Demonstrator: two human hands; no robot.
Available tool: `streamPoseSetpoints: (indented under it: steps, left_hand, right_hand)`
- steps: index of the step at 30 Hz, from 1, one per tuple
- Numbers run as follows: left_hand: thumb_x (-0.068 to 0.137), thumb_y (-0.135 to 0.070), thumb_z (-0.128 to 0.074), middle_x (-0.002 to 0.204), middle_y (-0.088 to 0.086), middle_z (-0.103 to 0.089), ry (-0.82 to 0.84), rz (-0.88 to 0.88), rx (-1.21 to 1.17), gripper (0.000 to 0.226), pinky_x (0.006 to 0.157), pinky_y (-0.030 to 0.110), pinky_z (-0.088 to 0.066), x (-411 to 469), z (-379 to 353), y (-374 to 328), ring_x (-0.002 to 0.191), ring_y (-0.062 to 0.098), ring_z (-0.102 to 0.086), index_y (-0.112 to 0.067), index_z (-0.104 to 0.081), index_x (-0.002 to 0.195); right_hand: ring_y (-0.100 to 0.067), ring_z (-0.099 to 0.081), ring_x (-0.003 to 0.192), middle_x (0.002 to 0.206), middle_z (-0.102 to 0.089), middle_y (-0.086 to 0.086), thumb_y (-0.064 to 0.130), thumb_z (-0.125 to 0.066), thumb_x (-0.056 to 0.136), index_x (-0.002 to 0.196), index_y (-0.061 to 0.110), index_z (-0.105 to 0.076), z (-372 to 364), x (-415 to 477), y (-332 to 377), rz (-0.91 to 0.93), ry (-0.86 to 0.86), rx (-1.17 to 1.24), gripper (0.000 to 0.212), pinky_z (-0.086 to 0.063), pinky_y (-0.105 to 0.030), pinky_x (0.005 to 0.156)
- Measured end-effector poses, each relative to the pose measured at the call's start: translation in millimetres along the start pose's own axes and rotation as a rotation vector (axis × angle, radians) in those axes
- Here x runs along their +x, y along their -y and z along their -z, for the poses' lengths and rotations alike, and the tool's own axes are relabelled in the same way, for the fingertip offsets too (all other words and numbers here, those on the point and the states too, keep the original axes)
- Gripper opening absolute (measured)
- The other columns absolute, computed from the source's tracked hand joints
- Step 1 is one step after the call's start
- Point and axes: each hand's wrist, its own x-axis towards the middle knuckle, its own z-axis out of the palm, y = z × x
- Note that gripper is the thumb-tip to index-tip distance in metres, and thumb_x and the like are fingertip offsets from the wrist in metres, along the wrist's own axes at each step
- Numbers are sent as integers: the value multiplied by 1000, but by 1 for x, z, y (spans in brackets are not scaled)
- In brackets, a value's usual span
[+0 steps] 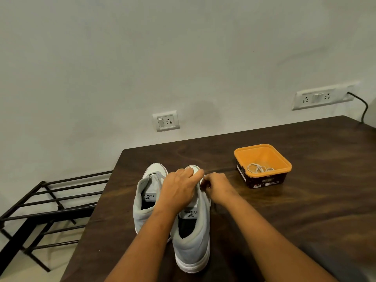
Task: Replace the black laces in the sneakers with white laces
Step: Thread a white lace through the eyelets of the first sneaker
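Note:
Two grey and white high-top sneakers stand side by side on the dark wooden table, toes pointing away from me. My left hand lies over the front of the right sneaker, fingers spread across its lace area and toe. My right hand is at that sneaker's right side with fingers curled in a pinch; what it pinches is hidden. The left sneaker stands untouched, a pale lace showing at its top eyelets. A white lace lies coiled inside an orange tub. No black lace is visible.
The orange tub with dark sides stands right of the sneakers, further back. A black metal rack stands on the floor left of the table. Wall sockets sit behind, and a black cable runs down at the far right.

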Motion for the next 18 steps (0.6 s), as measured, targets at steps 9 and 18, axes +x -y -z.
streamPoseSetpoints:
  steps: [9, 18]
  left_hand:
    - [83, -6, -56, 95, -1, -61, 146, 531, -592, 16, 80, 29, -45, -2, -12, 17, 89, 17, -56, -18, -61, 93]
    - [91, -13, -56, 85, 9, -70, 306, 840, -697, 19, 63, 21, -41, -10, -18, 25, 74, 15, -59, -12, -75, 94]
  right_hand:
    - [-25, -62, 98, 105, -67, -9, 9, -54, 90, 100, 13, -68, -11, 1, 2, -69, 0, -86, 17, -50, -31, 82]
    - [-25, -62, 95, 102, -67, -8, 10, -51, 90, 93, 16, -66, -13, 0, 1, -69, -17, -68, 16, -49, -31, 80]
